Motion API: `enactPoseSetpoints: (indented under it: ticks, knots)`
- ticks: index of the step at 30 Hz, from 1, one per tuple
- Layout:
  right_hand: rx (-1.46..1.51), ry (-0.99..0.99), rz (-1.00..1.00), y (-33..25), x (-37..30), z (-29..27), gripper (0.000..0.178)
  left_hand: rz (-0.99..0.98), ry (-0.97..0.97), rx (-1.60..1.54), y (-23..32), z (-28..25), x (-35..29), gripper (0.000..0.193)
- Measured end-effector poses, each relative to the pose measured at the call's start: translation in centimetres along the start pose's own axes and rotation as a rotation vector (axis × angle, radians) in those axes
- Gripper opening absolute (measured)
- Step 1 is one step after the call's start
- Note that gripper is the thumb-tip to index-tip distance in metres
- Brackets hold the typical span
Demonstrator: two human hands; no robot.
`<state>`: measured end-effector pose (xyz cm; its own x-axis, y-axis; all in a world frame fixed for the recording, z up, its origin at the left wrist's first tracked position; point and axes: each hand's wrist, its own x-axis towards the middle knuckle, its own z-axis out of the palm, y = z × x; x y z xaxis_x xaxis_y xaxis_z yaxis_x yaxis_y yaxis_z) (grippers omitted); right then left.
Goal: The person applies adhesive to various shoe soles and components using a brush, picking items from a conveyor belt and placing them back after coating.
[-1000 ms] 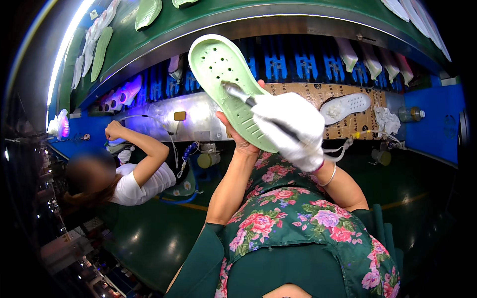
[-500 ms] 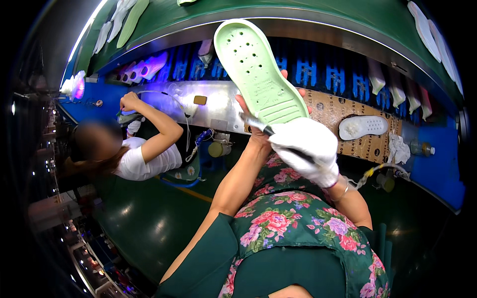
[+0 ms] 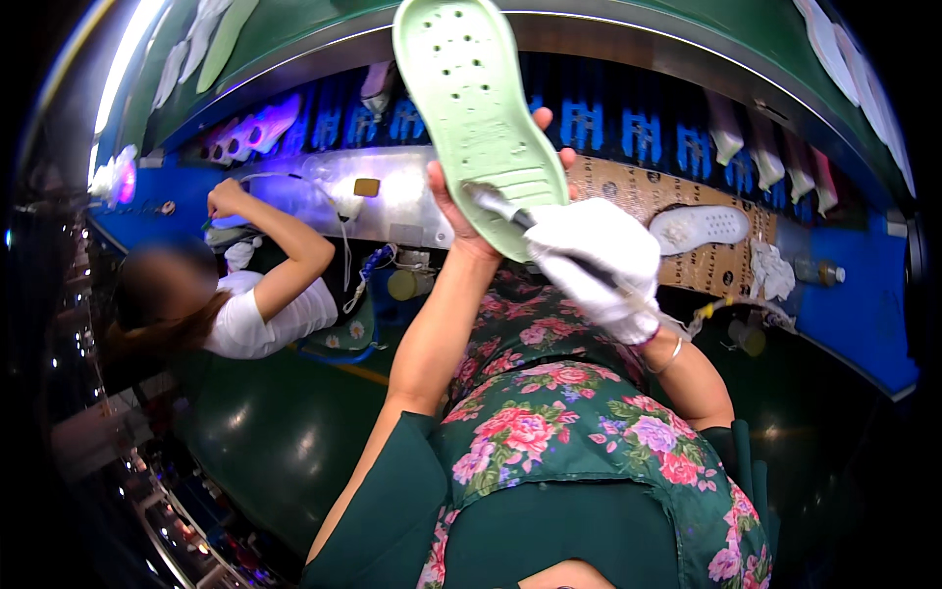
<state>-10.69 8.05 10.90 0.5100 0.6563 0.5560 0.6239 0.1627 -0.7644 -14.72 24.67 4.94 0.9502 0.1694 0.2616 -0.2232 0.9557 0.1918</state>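
Gripping a light-green sole [image 3: 476, 128] from beneath, a bare left hand [image 3: 469, 234] is curling thumb and fingers around opposite edges, presumably to steady it while leaving the upturned face clear. A white-gloved right hand [image 3: 608, 240], at the sole's lower right, is clasping a brush [image 3: 510, 208] whose bristles are appearing to meet the grooved end, likely angled to spare the fingers. The sole is lying across the left palm, reaching beyond both hands. To its right, a pale sole [image 3: 706, 228] is resting on printed cardboard [image 3: 633, 182]; to its left, a co-worker [image 3: 280, 299] in white is bending an arm.
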Motion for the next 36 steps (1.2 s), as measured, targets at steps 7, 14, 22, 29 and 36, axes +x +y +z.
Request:
enactPoseSetpoints:
  ticks: [7,14,22,29,36]
  knots:
    - [0.292,-0.055,0.189,-0.2,-1.1,0.3,0.021,-0.082,-0.101,-0.018,0.8,-0.8,0.7,0.108]
    - [0.027,-0.072,-0.109,-0.5,-1.6,1.1,0.025,-0.194,-0.066,-0.010,2.2,-0.4,1.4,0.105]
    - [0.043,-0.016,-0.025,0.5,-1.4,-0.1,0.025,-0.318,-0.059,0.001,3.0,0.8,2.0,0.115]
    - [0.692,0.017,0.606,-1.8,-2.8,0.5,0.017,-0.373,-0.076,0.024,3.0,1.2,2.7,0.119]
    - [0.005,0.000,-0.007,-0.6,-1.4,-0.9,0.021,-0.562,0.206,0.116,4.2,1.2,2.6,0.104]
